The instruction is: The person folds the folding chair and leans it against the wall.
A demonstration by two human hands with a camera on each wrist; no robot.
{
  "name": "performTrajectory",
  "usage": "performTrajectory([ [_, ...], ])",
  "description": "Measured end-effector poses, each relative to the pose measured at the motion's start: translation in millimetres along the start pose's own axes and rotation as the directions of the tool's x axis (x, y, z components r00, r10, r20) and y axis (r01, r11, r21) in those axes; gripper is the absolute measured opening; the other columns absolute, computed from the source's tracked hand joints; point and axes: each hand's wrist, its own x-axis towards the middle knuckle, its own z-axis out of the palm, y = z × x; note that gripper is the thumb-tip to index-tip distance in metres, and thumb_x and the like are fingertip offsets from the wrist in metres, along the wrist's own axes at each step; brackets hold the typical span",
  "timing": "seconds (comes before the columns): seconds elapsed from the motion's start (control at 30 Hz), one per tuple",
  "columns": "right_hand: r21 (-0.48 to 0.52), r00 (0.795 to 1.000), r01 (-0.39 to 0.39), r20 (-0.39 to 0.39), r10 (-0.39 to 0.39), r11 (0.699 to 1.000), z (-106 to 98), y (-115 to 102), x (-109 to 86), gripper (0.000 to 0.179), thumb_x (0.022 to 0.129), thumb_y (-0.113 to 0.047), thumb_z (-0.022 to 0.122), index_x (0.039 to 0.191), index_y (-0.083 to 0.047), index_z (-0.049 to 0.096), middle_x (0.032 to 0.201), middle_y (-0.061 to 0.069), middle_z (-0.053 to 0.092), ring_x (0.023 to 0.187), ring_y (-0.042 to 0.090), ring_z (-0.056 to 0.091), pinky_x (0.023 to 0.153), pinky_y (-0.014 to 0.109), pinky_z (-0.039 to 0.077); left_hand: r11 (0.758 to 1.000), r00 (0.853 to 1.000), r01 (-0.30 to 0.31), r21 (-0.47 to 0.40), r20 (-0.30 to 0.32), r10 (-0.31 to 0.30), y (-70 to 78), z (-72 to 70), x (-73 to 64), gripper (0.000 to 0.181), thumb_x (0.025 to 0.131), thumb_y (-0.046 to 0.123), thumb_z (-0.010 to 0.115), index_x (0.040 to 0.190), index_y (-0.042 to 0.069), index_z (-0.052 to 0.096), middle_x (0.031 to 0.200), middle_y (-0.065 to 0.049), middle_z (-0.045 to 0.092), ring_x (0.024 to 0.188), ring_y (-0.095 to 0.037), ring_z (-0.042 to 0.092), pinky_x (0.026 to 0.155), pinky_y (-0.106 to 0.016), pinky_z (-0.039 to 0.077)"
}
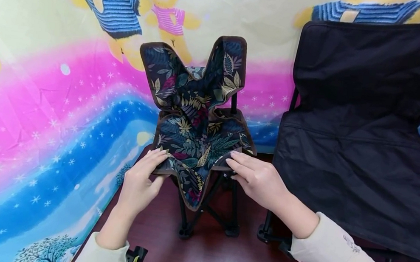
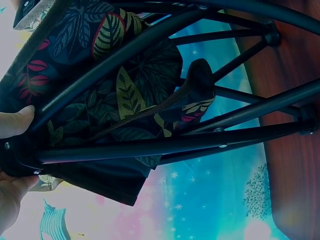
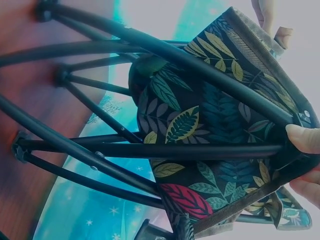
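Note:
A small folding camp chair [image 1: 190, 139] with dark leaf-patterned fabric stands on a dark red table, its backrest toward the wall. Its seat sags at the front, where the cloth droops in a point between the corners. My left hand [image 1: 139, 185] grips the seat's left front corner, fingers on top and thumb lower. At the right front corner, my right hand [image 1: 258, 181] holds the seat edge the same way. The left wrist view shows thumb and fingers around a black corner joint [image 2: 20, 157]; the right wrist view has the thumb on the other joint [image 3: 287, 152]. Black crossed legs [image 1: 206, 199] spread below.
A larger black folding chair [image 1: 351, 141] stands close on the right, near my right forearm. Behind both chairs hangs a colourful cloth backdrop [image 1: 70, 103] with cartoon bears. The table [image 1: 196, 257] extends toward me in front of the small chair.

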Motion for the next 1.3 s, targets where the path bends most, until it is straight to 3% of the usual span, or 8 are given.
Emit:
performTrajectory([
  [1.3,-0.006,0.999,-0.026,-0.033,0.026,1.0,6,-4,10.2,0.042,0.055,0.0,0.077,0.095,0.003,0.065,0.098,0.017,0.061,0.089,0.025,0.059,0.072,0.035,0.048,0.997,0.997,-0.062,-0.052,-0.054,0.06,6.7,13.6,14.7,0.037,0.068,-0.003,0.068,0.104,-0.001,0.061,0.109,-0.013,0.057,0.11,-0.022,0.047,0.094,-0.033,0.033],
])
